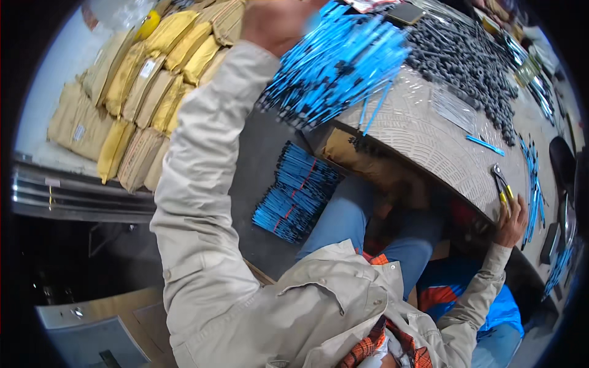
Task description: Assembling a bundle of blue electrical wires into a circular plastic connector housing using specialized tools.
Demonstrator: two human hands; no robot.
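Note:
My left hand (279,26), blurred at the top, is at the left side of a big heap of thin blue strips with black ends (343,61). Its fingers are smeared, so what they hold cannot be made out. On the right, my right hand (513,223) rests at the table's near edge, fingers stretched out and apart. Just beyond its fingertips lie pliers with yellow handles (502,185); whether they touch is unclear. A short blue strip (485,145) lies beyond the pliers. More blue strips (532,184) lie right of this hand.
A mass of small dark grey parts (460,58) covers the far table (399,126). Red-banded bundles of blue strips (296,191) lie on the floor at left. Yellow and brown packets (141,86) are stacked at far left. A clear plastic bag (453,105) lies mid-table.

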